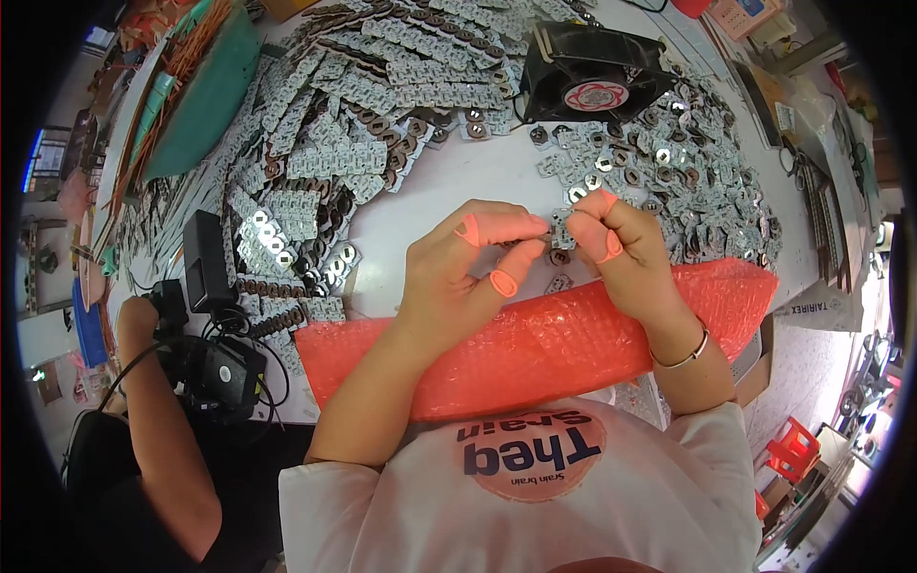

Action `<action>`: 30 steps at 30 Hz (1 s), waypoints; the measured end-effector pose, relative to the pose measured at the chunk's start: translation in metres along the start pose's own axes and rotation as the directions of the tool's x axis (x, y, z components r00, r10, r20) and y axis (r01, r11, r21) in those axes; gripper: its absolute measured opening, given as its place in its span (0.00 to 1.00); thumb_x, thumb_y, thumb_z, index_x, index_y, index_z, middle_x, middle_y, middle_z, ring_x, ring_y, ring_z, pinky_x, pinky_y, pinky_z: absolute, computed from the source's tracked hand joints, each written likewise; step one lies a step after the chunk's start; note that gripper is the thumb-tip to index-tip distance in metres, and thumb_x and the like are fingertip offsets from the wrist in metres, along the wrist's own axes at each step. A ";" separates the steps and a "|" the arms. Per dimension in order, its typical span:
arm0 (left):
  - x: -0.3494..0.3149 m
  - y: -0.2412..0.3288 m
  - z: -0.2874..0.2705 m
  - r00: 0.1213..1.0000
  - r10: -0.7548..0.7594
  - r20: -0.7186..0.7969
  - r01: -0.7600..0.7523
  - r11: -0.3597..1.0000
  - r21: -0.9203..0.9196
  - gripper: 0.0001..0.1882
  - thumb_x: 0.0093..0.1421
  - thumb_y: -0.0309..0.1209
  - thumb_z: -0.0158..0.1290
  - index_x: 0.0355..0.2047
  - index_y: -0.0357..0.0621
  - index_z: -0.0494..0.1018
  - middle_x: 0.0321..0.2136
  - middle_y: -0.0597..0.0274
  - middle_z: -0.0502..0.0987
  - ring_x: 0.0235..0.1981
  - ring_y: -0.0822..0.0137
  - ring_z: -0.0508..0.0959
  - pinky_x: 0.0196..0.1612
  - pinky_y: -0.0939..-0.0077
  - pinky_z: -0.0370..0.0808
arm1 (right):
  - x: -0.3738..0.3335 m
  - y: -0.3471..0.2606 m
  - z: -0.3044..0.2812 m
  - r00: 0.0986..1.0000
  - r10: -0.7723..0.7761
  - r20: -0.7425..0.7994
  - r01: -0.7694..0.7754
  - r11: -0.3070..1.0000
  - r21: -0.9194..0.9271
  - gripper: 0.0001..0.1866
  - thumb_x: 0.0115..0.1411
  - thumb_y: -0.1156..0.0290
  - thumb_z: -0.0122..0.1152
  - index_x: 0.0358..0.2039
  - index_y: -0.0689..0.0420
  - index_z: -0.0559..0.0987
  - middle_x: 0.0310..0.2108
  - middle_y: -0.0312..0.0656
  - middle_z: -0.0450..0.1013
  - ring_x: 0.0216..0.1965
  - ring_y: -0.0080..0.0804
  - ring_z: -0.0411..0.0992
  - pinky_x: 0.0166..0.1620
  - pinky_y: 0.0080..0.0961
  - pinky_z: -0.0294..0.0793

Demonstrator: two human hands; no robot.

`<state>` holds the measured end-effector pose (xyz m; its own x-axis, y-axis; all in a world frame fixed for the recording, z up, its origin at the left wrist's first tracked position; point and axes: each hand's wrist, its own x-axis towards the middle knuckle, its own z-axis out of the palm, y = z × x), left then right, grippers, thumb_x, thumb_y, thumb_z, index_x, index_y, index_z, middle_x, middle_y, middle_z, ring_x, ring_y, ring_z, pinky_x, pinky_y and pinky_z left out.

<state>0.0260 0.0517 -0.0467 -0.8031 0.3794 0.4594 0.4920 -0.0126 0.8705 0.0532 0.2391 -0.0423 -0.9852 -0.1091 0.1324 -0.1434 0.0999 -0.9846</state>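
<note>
Part (561,229), small and metallic, above the white worktop (458,174).
Right hand (626,250) pinches it; left hand (454,260) has fingertips at its opposite edge, grip unclear. Probably light, stiff and slippery; best held by the edges.

Little metal pieces (562,232) are silver and brown, finger covers (506,227) orange-pink, wrap (564,334) red, worktop (458,172) white, the fan (602,62) at one o'clock black.

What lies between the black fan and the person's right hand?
Scattered small metal plates lie between the black fan and the right hand, as the head view shows.
</note>
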 end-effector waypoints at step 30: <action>0.000 0.018 -0.021 0.912 -0.401 0.083 0.311 0.811 0.496 0.05 0.59 0.23 0.50 0.35 0.35 0.68 0.29 0.55 0.76 0.26 0.67 0.77 0.29 0.79 0.74 | 0.010 -0.011 -0.039 0.987 0.158 -0.017 -0.141 0.826 -0.546 0.09 0.55 0.70 0.61 0.29 0.64 0.80 0.20 0.35 0.72 0.18 0.18 0.64 0.22 0.16 0.64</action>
<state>0.0272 0.0318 -0.0273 -0.9020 0.4281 0.0556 0.3158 0.5666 0.7611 0.0409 0.2759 -0.0259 -0.9969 -0.0755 -0.0225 -0.0309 0.6378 -0.7696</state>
